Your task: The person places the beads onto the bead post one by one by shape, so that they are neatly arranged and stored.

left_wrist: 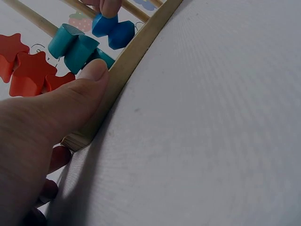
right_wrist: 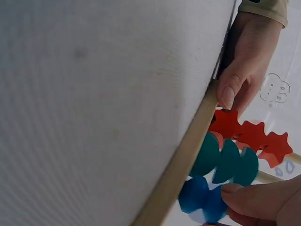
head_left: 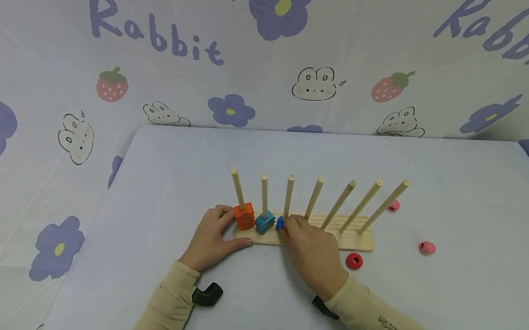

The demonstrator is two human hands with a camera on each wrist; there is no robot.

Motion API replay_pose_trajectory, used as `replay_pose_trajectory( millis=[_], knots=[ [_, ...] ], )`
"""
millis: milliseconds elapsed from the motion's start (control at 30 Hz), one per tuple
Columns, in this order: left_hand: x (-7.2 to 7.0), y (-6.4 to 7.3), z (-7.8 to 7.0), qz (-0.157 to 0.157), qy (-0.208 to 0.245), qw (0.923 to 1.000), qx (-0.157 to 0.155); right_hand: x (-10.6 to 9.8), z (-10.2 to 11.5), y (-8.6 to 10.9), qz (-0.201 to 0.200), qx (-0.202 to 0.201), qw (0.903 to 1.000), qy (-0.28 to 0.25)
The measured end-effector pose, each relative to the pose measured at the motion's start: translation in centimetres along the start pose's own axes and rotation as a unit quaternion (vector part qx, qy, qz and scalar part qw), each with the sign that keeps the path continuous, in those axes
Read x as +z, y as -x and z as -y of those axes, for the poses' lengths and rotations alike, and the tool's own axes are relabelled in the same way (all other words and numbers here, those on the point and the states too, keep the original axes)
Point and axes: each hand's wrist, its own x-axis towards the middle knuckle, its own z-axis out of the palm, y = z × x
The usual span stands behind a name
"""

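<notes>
A wooden peg board [head_left: 356, 241] with a row of several upright dowels lies on the table. My left hand [head_left: 212, 237] grips its left end, the thumb [left_wrist: 94, 73] against the front edge. Three orange-red star beads [right_wrist: 254, 136] are stacked on the leftmost dowel, close by that hand. Three teal half-round beads [left_wrist: 80, 49] fill the bottom of the second dowel. On the third, a faceted blue bead [left_wrist: 121, 35] sits at the base. My right hand [head_left: 314, 254] pinches another blue bead [left_wrist: 104, 24] just above it on the same dowel.
A red ring bead [head_left: 354, 261] lies in front of the board, right of my right hand. Two pink beads lie to the right, one bead [head_left: 427, 247] nearer and one bead [head_left: 394, 206] behind the last dowel. A patterned cloth [head_left: 259, 60] hangs behind the white table.
</notes>
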Motion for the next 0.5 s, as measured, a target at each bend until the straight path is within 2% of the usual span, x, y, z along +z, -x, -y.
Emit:
replay_pose_trajectory(
  millis=[133,300,367,500],
  knots=[
    [0.0,0.0,0.0,0.001,-0.002,1.0,-0.002,-1.2,-0.2,0.3,0.013,0.008,0.9999,-0.005],
    [-0.2,0.0,-0.3,0.007,-0.001,0.9999,-0.008,-4.0,-1.1,1.3,-0.001,0.018,0.9998,-0.002],
    [-0.3,0.0,-0.4,0.01,-0.001,0.9999,-0.011,-5.2,-1.7,1.9,0.006,0.04,0.9991,0.008],
    [-0.5,0.1,-0.6,0.012,-0.003,0.9998,-0.015,-7.0,-3.2,3.3,0.057,0.11,0.9919,0.029]
  ],
)
